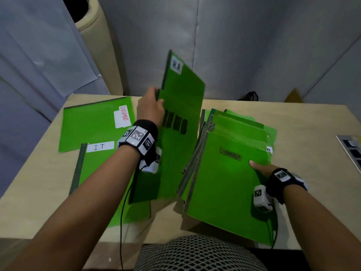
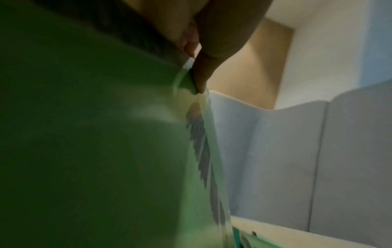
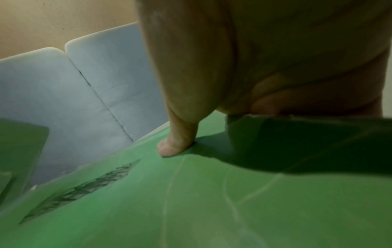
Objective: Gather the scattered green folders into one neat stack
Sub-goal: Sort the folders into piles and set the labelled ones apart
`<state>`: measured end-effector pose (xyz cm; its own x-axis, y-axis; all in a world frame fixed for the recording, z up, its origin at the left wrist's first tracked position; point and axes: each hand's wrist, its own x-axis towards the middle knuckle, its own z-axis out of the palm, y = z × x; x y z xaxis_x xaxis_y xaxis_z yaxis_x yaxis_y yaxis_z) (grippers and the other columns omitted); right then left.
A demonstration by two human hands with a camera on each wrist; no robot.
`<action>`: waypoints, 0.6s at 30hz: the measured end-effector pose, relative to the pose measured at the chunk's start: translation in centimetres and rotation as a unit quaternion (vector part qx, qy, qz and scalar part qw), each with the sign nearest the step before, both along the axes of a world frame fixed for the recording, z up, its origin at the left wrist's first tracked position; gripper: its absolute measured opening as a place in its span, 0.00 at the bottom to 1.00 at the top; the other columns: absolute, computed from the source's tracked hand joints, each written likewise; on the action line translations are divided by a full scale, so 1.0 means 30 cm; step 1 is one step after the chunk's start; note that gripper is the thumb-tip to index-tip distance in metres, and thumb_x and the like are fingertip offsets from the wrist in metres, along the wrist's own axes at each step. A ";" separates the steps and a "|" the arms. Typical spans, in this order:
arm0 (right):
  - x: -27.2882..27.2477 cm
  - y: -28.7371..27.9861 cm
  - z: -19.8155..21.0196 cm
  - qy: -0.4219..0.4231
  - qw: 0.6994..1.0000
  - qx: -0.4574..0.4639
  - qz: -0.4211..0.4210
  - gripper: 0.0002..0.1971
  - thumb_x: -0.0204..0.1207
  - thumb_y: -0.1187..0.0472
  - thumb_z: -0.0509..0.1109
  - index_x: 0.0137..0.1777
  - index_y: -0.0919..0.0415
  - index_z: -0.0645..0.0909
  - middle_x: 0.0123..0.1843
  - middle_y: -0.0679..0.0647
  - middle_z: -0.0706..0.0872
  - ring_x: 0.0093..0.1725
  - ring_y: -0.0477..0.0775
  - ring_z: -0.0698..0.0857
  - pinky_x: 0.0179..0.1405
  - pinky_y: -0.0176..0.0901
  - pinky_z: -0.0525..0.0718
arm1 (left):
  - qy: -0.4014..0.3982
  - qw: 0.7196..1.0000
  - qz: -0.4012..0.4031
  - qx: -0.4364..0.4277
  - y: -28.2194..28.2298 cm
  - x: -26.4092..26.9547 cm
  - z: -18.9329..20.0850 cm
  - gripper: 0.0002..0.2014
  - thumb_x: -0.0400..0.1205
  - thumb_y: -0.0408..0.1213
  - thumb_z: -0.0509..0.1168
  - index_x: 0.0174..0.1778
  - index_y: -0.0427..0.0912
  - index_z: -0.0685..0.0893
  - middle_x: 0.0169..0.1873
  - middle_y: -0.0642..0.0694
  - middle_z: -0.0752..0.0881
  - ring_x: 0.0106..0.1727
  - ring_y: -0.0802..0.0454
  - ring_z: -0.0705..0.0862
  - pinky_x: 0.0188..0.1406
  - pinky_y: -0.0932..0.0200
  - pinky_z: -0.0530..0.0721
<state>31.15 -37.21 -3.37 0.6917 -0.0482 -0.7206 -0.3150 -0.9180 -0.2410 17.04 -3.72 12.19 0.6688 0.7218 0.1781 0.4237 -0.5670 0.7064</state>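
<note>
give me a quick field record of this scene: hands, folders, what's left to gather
left hand: grips the edge of a raised folder, held tilted above the table
right hand: thumb on top of the pile, the rest of the grip hidden
pile: several green folders, edges fanned and uneven, not yet neat
still loose: DOCUMENT folder and I.T folder, flat on the left, overlapping
other: keyboard corner at the right edge
</note>
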 end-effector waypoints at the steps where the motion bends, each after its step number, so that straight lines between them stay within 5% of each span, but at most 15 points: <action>1: -0.002 0.005 0.000 0.003 1.000 0.006 -0.002 0.44 0.77 0.31 0.58 0.81 0.66 0.65 0.81 0.67 0.67 0.75 0.67 0.73 0.71 0.54 0.72 | -0.007 0.999 -0.026 0.037 -0.008 0.010 0.035 0.14 0.81 0.30 0.62 0.63 0.32 0.78 0.57 0.31 0.86 0.59 0.33 0.83 0.57 0.47 0.77; 6: 0.000 0.039 -0.016 0.019 0.998 0.052 -0.017 0.45 0.75 0.31 0.62 0.81 0.67 0.64 0.81 0.68 0.66 0.75 0.68 0.73 0.71 0.55 0.73 | -0.046 0.988 -0.049 0.140 -0.008 0.071 0.260 0.19 0.82 0.37 0.62 0.71 0.42 0.77 0.63 0.37 0.84 0.65 0.37 0.81 0.64 0.50 0.77; 10: 0.025 0.047 -0.071 0.068 0.984 0.145 -0.081 0.60 0.57 0.22 0.68 0.82 0.62 0.62 0.81 0.67 0.66 0.75 0.71 0.73 0.74 0.66 0.72 | -0.081 0.992 -0.042 0.082 0.053 0.108 0.344 0.21 0.80 0.37 0.65 0.71 0.41 0.78 0.65 0.39 0.83 0.66 0.44 0.81 0.67 0.57 0.76; 13: 0.044 0.039 -0.098 0.067 0.965 0.214 -0.133 0.49 0.69 0.26 0.60 0.84 0.57 0.58 0.84 0.64 0.61 0.80 0.68 0.66 0.78 0.66 0.65 | -0.057 0.995 -0.028 0.079 0.078 0.097 0.313 0.21 0.79 0.37 0.66 0.70 0.42 0.80 0.63 0.39 0.85 0.64 0.43 0.83 0.65 0.54 0.79; 18: 0.054 0.029 -0.126 0.071 0.965 0.207 -0.147 0.50 0.69 0.24 0.59 0.84 0.55 0.58 0.84 0.64 0.61 0.80 0.68 0.66 0.75 0.66 0.67 | -0.046 0.985 -0.049 0.159 0.051 0.092 0.321 0.20 0.81 0.36 0.64 0.71 0.46 0.78 0.65 0.40 0.84 0.66 0.41 0.82 0.68 0.49 0.78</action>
<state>32.77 -36.34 -7.16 0.5854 0.0842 -0.8064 -0.6042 -0.6179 -0.5031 19.81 -2.20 21.83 0.7029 0.5531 0.4472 0.2993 -0.8004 0.5195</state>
